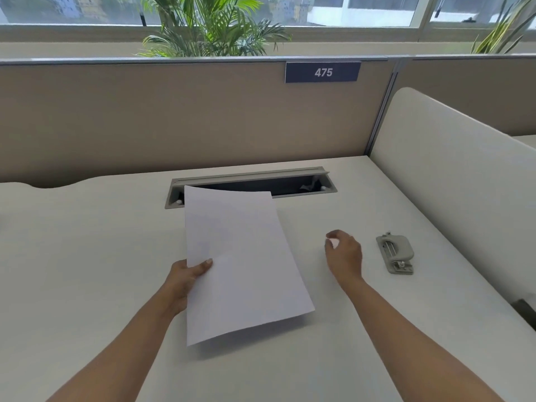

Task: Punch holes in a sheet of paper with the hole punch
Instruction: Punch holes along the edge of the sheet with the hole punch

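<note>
While left hand point(185, 278) pinches the paper point(240, 262) above the worktop point(87, 256), right hand point(343, 253), empty and loosely curled, hovers near the hole punch point(395, 253) by the right edge; next, grasp it.

Left hand's point(185, 281) fingers hide under the paper point(240, 265); beyond the grip, paper covers the slot's point(290, 184) left part.
</note>
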The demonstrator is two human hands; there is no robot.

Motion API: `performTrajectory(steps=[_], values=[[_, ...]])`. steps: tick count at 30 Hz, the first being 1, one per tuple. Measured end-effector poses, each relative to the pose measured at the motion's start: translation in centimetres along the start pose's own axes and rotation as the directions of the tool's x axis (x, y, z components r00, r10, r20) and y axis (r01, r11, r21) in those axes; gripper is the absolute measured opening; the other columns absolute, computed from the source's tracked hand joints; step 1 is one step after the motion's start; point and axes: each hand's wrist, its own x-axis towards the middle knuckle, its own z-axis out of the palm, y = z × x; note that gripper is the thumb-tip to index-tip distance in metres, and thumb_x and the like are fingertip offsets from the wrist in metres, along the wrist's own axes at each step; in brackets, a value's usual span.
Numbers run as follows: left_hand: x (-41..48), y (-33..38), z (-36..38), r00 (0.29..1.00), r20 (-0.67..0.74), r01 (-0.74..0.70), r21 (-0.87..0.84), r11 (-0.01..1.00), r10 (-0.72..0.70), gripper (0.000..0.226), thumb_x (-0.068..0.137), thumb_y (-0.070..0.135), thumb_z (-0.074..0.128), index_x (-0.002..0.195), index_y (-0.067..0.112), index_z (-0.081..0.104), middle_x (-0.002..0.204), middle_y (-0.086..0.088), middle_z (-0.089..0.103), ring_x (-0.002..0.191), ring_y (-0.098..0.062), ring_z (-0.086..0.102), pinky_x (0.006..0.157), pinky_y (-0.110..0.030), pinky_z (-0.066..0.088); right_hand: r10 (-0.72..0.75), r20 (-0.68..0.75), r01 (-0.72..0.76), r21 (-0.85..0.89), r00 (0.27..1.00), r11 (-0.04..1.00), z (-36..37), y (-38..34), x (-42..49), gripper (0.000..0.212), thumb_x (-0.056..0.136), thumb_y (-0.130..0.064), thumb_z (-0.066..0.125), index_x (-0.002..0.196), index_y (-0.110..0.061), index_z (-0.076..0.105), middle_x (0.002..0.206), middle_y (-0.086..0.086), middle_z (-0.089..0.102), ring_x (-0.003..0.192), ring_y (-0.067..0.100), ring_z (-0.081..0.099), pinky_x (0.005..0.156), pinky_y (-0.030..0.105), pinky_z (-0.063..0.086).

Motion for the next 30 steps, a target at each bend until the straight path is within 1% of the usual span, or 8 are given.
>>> performTrajectory(steps=[2,4,8,11,13,17,23,30], values=[[0.2,-0.1,0.2,1.000,0.000,0.003,-0.007,1.000,-0.003,0.022,0.084,0.011,0.064,0.102,-0.003,0.060,0.090,-0.014,0.067,0.077,-0.030,0.063,0.069,-0.038,0.052,-0.053,-0.125,0.036,-0.129,0.991,0.991,-1.3,1.5,1.3,0.025,0.088,-0.004,0.052,0.112,0.001,0.058,0.122,0.020,0.058,0.118,0.034,0.051,0.094,0.037,0.042],[0.4,-0.3,0.3,1.000,0.001,0.005,-0.007,1.000,-0.005,0.024,0.085,0.011,0.064,0.103,-0.003,0.060,0.091,-0.015,0.067,0.079,-0.031,0.063,0.072,-0.039,0.052,-0.042,-0.176,0.002,-0.226,0.983,0.974,-2.6,3.1,2.6,0.033,0.088,-0.003,0.053,0.121,0.004,0.053,0.135,0.023,0.048,0.134,0.032,0.036,0.107,0.041,0.033],[0.7,-0.6,0.4,1.000,0.006,0.008,-0.010,1.000,-0.008,0.020,0.085,0.010,0.064,0.101,-0.002,0.061,0.089,-0.015,0.067,0.076,-0.030,0.064,0.067,-0.038,0.052,0.127,-0.299,-0.202,-0.237,0.946,0.950,-4.5,5.6,4.3,0.044,0.089,-0.010,0.053,0.128,0.007,0.044,0.145,0.024,0.035,0.141,0.033,0.021,0.115,0.045,0.017],[0.9,-0.8,0.4,1.000,0.007,0.013,-0.007,1.000,-0.013,0.017,0.084,0.010,0.064,0.097,-0.001,0.061,0.088,-0.014,0.068,0.076,-0.030,0.065,0.066,-0.037,0.052,0.247,-0.333,-0.316,-0.171,0.910,0.933,-5.2,6.5,5.0,0.045,0.091,-0.017,0.050,0.128,0.010,0.043,0.142,0.027,0.037,0.139,0.035,0.023,0.115,0.047,0.017],[1.1,-1.0,0.4,1.000,0.007,0.021,-0.013,1.000,-0.021,0.017,0.084,0.011,0.064,0.096,-0.001,0.062,0.089,-0.015,0.068,0.077,-0.031,0.065,0.067,-0.038,0.053,0.306,-0.337,-0.364,-0.122,0.890,0.923,-5.5,6.8,5.3,0.046,0.091,-0.018,0.050,0.127,0.009,0.042,0.138,0.026,0.041,0.135,0.036,0.030,0.112,0.046,0.024],[1.3,-1.2,0.4,0.999,0.022,0.035,-0.024,0.999,-0.034,0.015,0.084,0.011,0.065,0.095,0.000,0.063,0.089,-0.015,0.069,0.076,-0.031,0.066,0.066,-0.039,0.053,0.435,-0.330,-0.461,-0.001,0.838,0.887,-5.5,6.7,5.3,0.038,0.093,-0.013,0.047,0.124,0.007,0.043,0.131,0.027,0.046,0.121,0.041,0.044,0.096,0.044,0.039],[1.4,-1.4,0.3,0.999,0.036,0.024,-0.016,1.000,-0.023,0.013,0.083,0.012,0.065,0.091,0.002,0.065,0.080,-0.010,0.073,0.069,-0.028,0.069,0.061,-0.036,0.055,0.478,-0.313,-0.476,0.089,0.821,0.875,-5.5,6.9,5.0,0.036,0.093,-0.011,0.049,0.124,0.005,0.043,0.129,0.027,0.049,0.116,0.040,0.049,0.090,0.041,0.041],[1.1,-1.3,0.4,0.999,0.037,0.021,-0.035,0.999,-0.019,0.012,0.084,0.011,0.064,0.092,0.002,0.064,0.087,-0.013,0.070,0.074,-0.030,0.067,0.064,-0.037,0.054,0.446,-0.293,-0.480,-0.053,0.846,0.876,-5.0,5.5,4.3,0.036,0.094,-0.017,0.049,0.124,0.001,0.041,0.128,0.023,0.048,0.108,0.043,0.055,0.088,0.045,0.043]])
